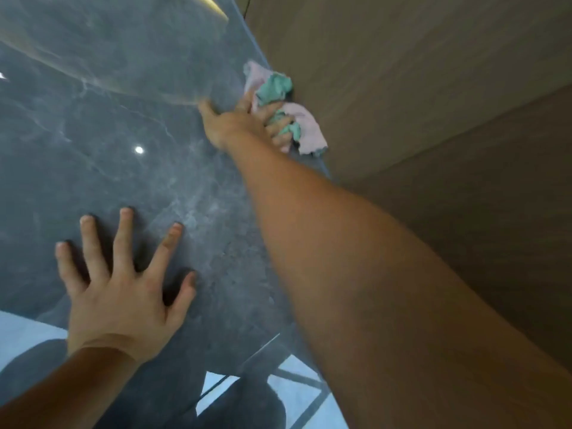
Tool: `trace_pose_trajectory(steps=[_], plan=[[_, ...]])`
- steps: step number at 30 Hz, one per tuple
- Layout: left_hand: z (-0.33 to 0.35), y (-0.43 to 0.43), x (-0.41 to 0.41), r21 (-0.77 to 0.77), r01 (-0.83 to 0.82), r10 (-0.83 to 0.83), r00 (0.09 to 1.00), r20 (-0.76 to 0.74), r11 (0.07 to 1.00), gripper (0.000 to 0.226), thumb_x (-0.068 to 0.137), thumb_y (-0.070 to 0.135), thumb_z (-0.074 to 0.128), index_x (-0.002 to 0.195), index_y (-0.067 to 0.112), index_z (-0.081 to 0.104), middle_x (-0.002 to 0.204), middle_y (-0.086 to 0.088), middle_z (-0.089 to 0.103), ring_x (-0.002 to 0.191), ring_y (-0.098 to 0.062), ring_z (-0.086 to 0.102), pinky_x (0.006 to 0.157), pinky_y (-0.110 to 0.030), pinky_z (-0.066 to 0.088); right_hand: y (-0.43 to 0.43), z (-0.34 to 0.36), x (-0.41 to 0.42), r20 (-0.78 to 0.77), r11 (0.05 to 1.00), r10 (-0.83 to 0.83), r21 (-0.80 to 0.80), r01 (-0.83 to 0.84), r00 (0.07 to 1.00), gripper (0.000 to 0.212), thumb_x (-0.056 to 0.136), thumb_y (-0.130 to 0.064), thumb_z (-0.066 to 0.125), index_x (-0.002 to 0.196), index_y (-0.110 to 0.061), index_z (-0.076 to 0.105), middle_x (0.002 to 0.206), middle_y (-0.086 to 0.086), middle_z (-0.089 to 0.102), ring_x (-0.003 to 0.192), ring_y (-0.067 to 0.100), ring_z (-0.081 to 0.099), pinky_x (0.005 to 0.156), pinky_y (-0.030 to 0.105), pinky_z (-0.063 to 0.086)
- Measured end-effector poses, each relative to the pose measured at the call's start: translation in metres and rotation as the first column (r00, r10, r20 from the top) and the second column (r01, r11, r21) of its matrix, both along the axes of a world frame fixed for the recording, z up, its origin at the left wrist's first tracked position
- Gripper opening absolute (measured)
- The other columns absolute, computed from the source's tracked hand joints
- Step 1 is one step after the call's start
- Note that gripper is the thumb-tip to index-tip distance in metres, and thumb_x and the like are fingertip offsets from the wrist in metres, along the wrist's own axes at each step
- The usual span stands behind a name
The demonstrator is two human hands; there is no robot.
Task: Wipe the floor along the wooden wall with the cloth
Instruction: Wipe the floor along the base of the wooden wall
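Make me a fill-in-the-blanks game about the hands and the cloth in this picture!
1. The pink and green cloth is held by the ____ hand.
2. The left hand lies flat on the floor with its fingers ____.
3. The cloth is pressed where the floor meets the ____ wall.
4. The floor is dark ____ and shiny.

Missing words: right; spread; wooden; grey

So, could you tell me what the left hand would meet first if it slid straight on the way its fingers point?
Nothing, probably: the left hand lies flat, fingers spread, and only bare dark marble floor shows ahead up to the picture's edge.
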State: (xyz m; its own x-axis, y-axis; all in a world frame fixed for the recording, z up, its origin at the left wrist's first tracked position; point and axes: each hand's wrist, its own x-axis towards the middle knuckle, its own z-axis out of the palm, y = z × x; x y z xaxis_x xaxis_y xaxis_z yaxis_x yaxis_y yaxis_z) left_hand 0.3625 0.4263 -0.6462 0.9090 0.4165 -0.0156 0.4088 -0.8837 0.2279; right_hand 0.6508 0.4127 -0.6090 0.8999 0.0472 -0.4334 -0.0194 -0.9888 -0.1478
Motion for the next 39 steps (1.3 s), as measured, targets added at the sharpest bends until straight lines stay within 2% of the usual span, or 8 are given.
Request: trace_pose_trajectory(steps=[5,9,20,26,31,34,37,39], plan=[[-0.002,0.004,0.002,0.012,0.026,-0.025,0.999,-0.024,1.0,0.075,0.084,0.066,0.039,0.153,0.038,0.034,0.165,-0.019,0.019,0.149,-0.055,0.008,0.118,-0.069,0.003,-0.064,0.005,0.007,0.175,0.913,0.408,-0.072,-0.402,0.896,0.073,0.091,-0.068,0.029,0.152,-0.037,0.005,0.165,0.008,0.002,0.151,0.03,-0.001,0.121,0.049,0.002],[-0.002,0.002,0.001,0.023,0.02,-0.019,0.997,-0.071,1.0,0.074,0.086,0.071,0.03,0.154,0.041,0.028,0.167,-0.017,0.014,0.151,-0.052,0.003,0.119,-0.068,0.001,-0.127,-0.006,-0.089,0.286,0.994,0.09,-0.089,-0.067,0.954,0.084,0.089,-0.068,0.031,0.154,-0.018,0.01,0.16,0.024,0.017,0.147,0.037,0.014,0.12,0.049,0.006],[0.012,-0.002,0.004,-0.047,0.001,-0.009,0.987,-0.157,0.999,0.07,0.087,0.069,0.031,0.152,0.041,0.028,0.167,-0.019,0.013,0.15,-0.055,0.002,0.117,-0.071,-0.001,-0.187,0.036,-0.35,-0.239,0.919,-0.392,-0.051,0.392,0.889,0.1,0.085,-0.068,0.042,0.151,-0.019,-0.016,0.163,0.017,-0.009,0.149,0.038,-0.004,0.12,0.049,0.003],[0.067,0.001,0.027,-0.267,-0.064,-0.115,0.79,-0.602,0.962,0.075,0.076,0.072,0.04,0.144,0.044,0.037,0.168,-0.009,0.019,0.153,-0.043,0.016,0.122,-0.059,0.017,-0.22,0.109,-0.348,-0.504,0.932,-0.248,0.111,0.346,0.828,0.083,0.092,-0.028,0.056,0.153,-0.031,0.001,0.155,0.011,0.029,0.138,0.036,0.037,0.109,0.039,0.038],[0.256,-0.068,-0.062,-0.69,-0.614,-0.255,0.648,-0.718,0.383,0.044,0.086,0.062,0.054,0.116,0.03,0.062,0.124,-0.005,0.062,0.097,-0.032,0.067,0.089,-0.047,0.055,-0.228,0.281,-0.395,-0.442,0.887,-0.197,0.3,0.352,0.875,0.041,0.078,-0.027,0.06,0.117,-0.039,0.066,0.066,-0.008,0.068,0.06,-0.004,0.063,0.049,0.007,0.038],[0.377,-0.104,-0.118,-0.712,-0.702,-0.308,0.672,-0.674,0.025,0.027,0.087,0.055,0.058,0.099,0.033,0.067,0.109,0.001,0.071,0.098,-0.019,0.067,0.08,-0.04,0.058,-0.238,0.392,-0.42,-0.404,0.792,-0.277,0.418,0.445,0.872,0.052,0.078,-0.009,0.058,0.108,-0.049,0.068,0.079,-0.012,0.072,0.064,-0.004,0.061,0.062,0.009,0.045],[0.481,-0.117,-0.162,-0.717,-0.697,-0.351,0.676,-0.648,-0.018,0.016,0.091,0.037,0.061,0.095,0.023,0.067,0.101,-0.004,0.072,0.091,-0.019,0.068,0.071,-0.033,0.058,-0.254,0.493,-0.455,-0.426,0.584,-0.469,0.508,0.633,0.774,0.053,0.073,-0.004,0.061,0.102,-0.048,0.068,0.082,-0.013,0.073,0.077,0.009,0.066,0.071,0.021,0.051],[0.536,-0.12,-0.188,-0.746,-0.665,-0.394,0.691,-0.606,-0.019,0.011,0.09,0.029,0.066,0.096,0.02,0.066,0.093,-0.006,0.07,0.086,-0.02,0.067,0.084,-0.039,0.059,-0.265,0.547,-0.482,-0.552,0.226,-0.621,0.553,0.802,0.556,0.048,0.081,-0.004,0.063,0.119,-0.033,0.063,0.075,-0.005,0.073,0.069,0.011,0.067,0.064,0.024,0.054]])
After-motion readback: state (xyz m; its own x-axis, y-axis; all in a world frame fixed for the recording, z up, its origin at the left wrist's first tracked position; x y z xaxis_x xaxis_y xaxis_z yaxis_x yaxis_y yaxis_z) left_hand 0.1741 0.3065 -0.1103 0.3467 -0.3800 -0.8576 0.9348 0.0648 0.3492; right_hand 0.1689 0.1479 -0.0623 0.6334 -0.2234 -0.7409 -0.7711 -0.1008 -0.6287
